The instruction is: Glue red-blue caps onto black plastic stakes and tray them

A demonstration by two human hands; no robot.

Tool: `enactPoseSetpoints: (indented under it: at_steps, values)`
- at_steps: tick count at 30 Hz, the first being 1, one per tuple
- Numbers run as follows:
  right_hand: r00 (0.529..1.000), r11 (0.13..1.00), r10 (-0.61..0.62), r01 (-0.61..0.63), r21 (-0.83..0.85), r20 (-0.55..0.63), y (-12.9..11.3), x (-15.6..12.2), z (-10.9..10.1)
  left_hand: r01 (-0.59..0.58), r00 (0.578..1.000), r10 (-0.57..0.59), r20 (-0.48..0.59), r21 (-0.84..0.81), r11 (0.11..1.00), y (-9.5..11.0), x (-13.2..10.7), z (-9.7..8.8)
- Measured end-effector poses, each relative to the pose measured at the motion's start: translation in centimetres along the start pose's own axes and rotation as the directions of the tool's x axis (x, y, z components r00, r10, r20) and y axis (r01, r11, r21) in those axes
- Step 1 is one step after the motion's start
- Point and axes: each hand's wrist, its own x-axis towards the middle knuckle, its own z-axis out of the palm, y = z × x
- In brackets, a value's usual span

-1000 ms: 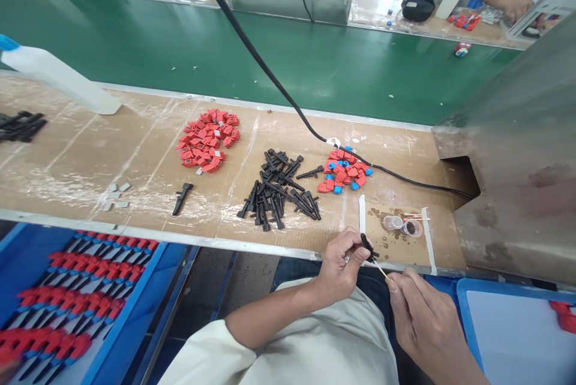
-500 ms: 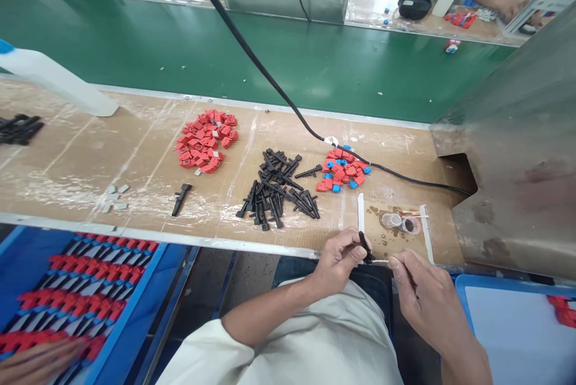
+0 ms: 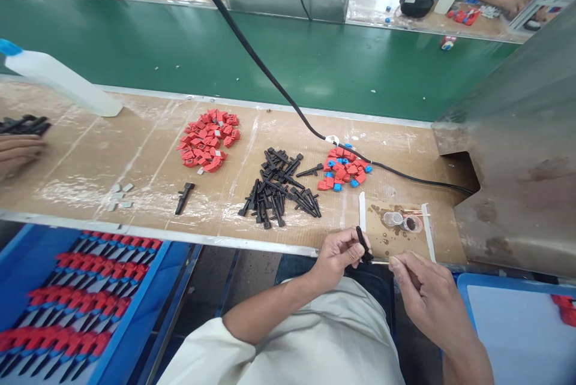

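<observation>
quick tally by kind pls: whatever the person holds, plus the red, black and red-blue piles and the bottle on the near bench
Black part in left hand: 1
Thin stick in right hand: 1
Red pile: 1
Middle black pile and far-left black pile: 2
Red-blue pile: 1
Bottle: 1
Total: 7

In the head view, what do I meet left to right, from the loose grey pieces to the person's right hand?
Loose grey pieces, lone black part, pile of black parts, left hand gripping a black part, thin pale stick, right hand.
</observation>
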Motion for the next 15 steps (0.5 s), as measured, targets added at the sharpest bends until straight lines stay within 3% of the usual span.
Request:
enactPoseSetpoints:
  at_steps: [7,10,15]
  values:
    - [0.998,0.997,0.058,-0.056,0.057,-0.029,-0.9,-0.6,-0.1,0.104,0.991,-0.117,-0.069,-0.173,0.979,0.8,0.1,0.7]
    - [0.990,0.982,0.135,-0.129,0.141,-0.035,-0.8,-1.0,-0.6,0.176,0.979,-0.198,-0.054,-0.273,0.946,1.3,0.2,1.0]
    - [0.943,0.931,0.300,-0.256,0.259,-0.146,-0.6,-2.0,-0.8,0.264,0.958,-0.285,0.004,-0.395,0.880,1.7,0.1,1.1]
